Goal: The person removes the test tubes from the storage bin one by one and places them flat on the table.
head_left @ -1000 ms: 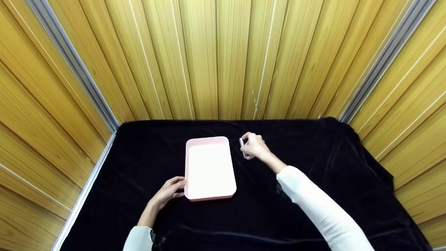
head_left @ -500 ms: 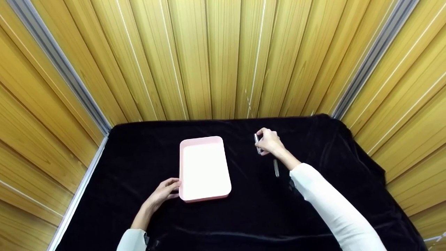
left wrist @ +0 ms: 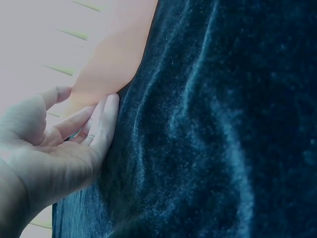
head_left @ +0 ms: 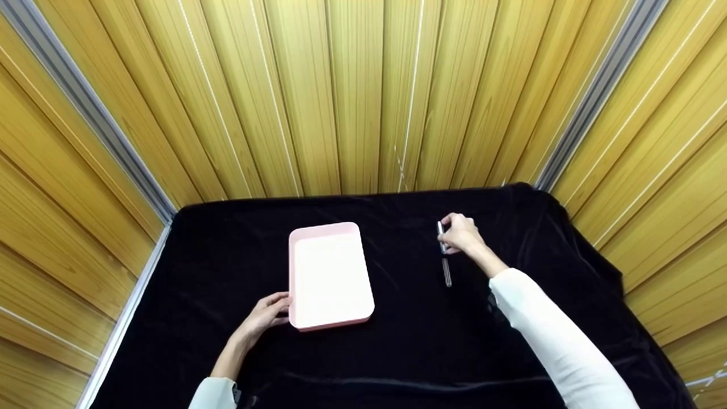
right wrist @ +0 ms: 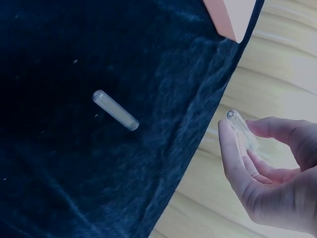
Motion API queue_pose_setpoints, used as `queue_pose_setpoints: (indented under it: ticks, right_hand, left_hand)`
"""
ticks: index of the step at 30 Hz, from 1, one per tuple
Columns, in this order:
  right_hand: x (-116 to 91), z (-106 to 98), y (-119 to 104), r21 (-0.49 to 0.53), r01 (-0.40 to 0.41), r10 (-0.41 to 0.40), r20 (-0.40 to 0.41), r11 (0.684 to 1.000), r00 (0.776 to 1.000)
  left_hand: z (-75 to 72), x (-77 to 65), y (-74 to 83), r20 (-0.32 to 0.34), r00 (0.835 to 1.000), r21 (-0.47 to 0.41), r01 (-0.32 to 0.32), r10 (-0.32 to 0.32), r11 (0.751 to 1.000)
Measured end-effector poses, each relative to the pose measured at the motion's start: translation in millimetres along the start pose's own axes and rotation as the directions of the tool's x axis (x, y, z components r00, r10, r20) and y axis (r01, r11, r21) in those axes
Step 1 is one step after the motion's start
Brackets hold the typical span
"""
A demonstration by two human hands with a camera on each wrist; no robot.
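Note:
A shallow pink tray (head_left: 326,230) with a pale inside lies on the black cloth. My left hand (head_left: 267,312) is at its left wall near the front corner. In the left wrist view, the extended fingers (left wrist: 106,116) meet the tray's lower edge, with the thumb apart from them. To the right of the tray, my right hand (head_left: 463,234) pinches a slim clear tube (head_left: 442,237) between thumb and fingers. A similar clear tube (head_left: 447,272) lies on the cloth just in front of that hand. The right wrist view shows this loose tube (right wrist: 116,110) with a rounded end.
Black velvety cloth (head_left: 409,352) covers the tabletop, with folds along the front. Yellow wood-patterned walls (head_left: 363,102) stand behind and at both sides, joined by grey metal corner strips (head_left: 596,96).
My right hand has moved right, away from the tray, with the tube in its fingers. The second tube, out of sight at first, now shows. My left hand stays at the tray while the view shifts.

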State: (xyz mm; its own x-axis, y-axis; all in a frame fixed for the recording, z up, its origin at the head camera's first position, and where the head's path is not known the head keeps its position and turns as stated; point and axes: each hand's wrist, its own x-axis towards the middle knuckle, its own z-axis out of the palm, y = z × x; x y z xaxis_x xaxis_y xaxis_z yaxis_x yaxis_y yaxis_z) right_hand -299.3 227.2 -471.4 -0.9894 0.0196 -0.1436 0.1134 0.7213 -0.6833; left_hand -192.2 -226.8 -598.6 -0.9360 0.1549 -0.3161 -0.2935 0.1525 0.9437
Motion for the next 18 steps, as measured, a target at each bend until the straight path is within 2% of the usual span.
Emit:
queue_pose_setpoints:
  ticks: [5,10,14,18]
  right_hand:
    - [3.2,-7.1,19.2,-0.052,-0.005,0.004,-0.019,0.999,1.000]
    - [7.5,-11.1,40.1,-0.078,-0.052,0.050,-0.022,0.996,0.998]
    - [8.5,-1.9,50.9,-0.035,-0.082,0.082,0.000,0.996,0.997]
    - [7.3,13.9,59.1,-0.039,-0.111,0.112,0.026,0.993,0.993]
  left_hand:
    - [3.2,1.4,-0.7,-0.017,1.000,-0.001,-0.005,0.005,1.000]
    - [5.5,3.7,-0.3,-0.004,1.000,0.004,-0.018,0.018,1.000]
    - [3.5,1.0,-0.6,-0.007,1.000,0.012,-0.022,0.022,1.000]
    - [0.2,-1.7,-1.6,-0.013,1.000,0.025,-0.014,0.014,1.000]
